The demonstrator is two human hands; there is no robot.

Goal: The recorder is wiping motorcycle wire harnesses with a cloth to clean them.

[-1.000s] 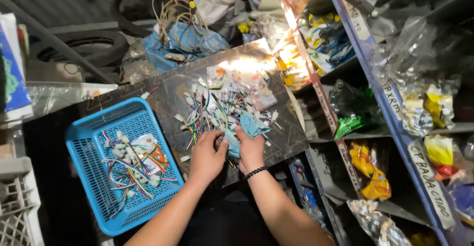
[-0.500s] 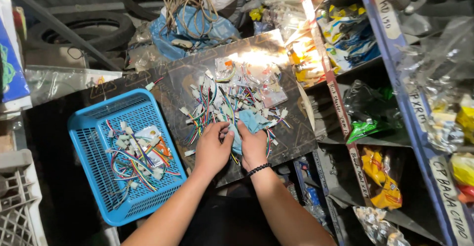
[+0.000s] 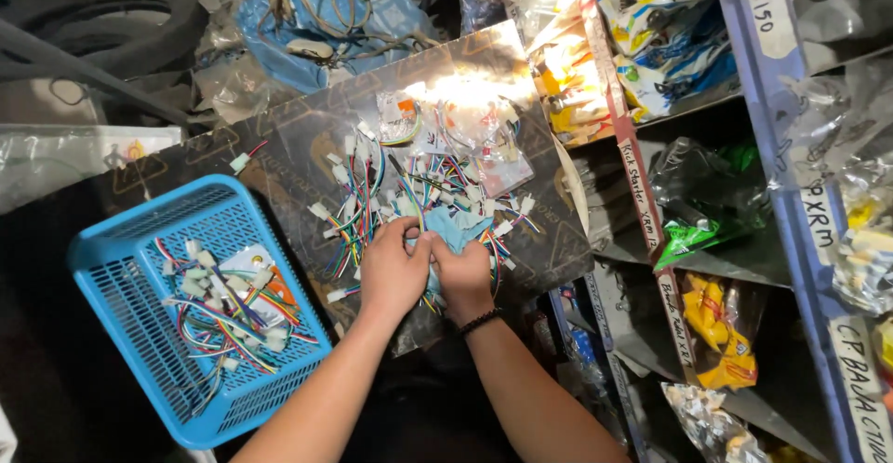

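Both hands meet at the near edge of the dark board (image 3: 279, 156). The left hand (image 3: 393, 272) and the right hand (image 3: 462, 275) together pinch a light blue plastic bag (image 3: 454, 226), fingers closed on it, among the colourful wire connectors (image 3: 409, 184). A blue basket (image 3: 112, 240) with more connectors stands just beside, on the left.

Wire pile (image 3: 419, 184) crowds board; bare strip beside basket (image 3: 121, 240)

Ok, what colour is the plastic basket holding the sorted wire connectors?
Bright blue. The basket shows best in the head view, left of the hands.
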